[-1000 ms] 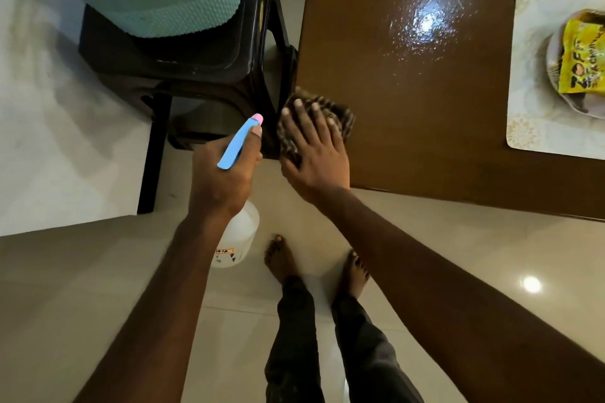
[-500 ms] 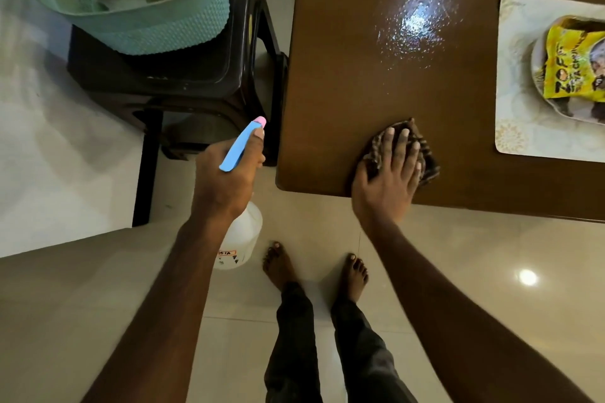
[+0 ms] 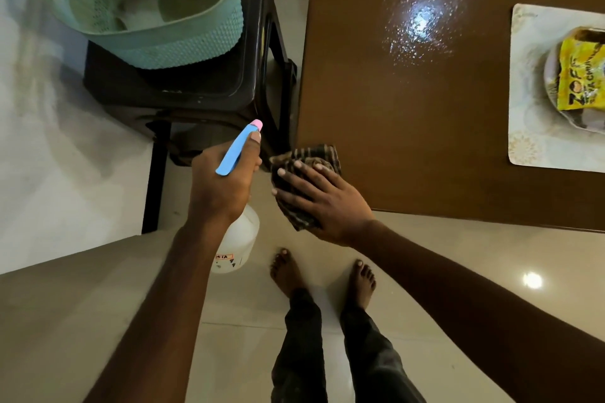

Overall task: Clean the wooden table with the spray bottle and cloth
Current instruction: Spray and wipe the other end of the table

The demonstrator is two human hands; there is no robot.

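The brown wooden table [image 3: 425, 114] fills the upper right, with a wet sprayed patch [image 3: 422, 20] shining near its far middle. My right hand [image 3: 324, 199] lies flat with straight fingers on a dark checked cloth [image 3: 314, 157] at the table's near left corner; part of the cloth hangs past the edge. My left hand [image 3: 226, 186] grips a clear spray bottle [image 3: 237, 242] with a blue trigger head and pink tip, held over the floor just left of the corner.
A pale placemat [image 3: 527, 127] at the table's right carries a bowl with a yellow packet [image 3: 579, 72]. A dark stool [image 3: 203, 88] left of the table bears a green mesh basket [image 3: 147, 0]. My bare feet [image 3: 324, 275] stand on glossy tiles.
My right hand has swept the cloth left along the near edge, from the middle back to the table's left corner. The left hand keeps the spray bottle in about the same place.
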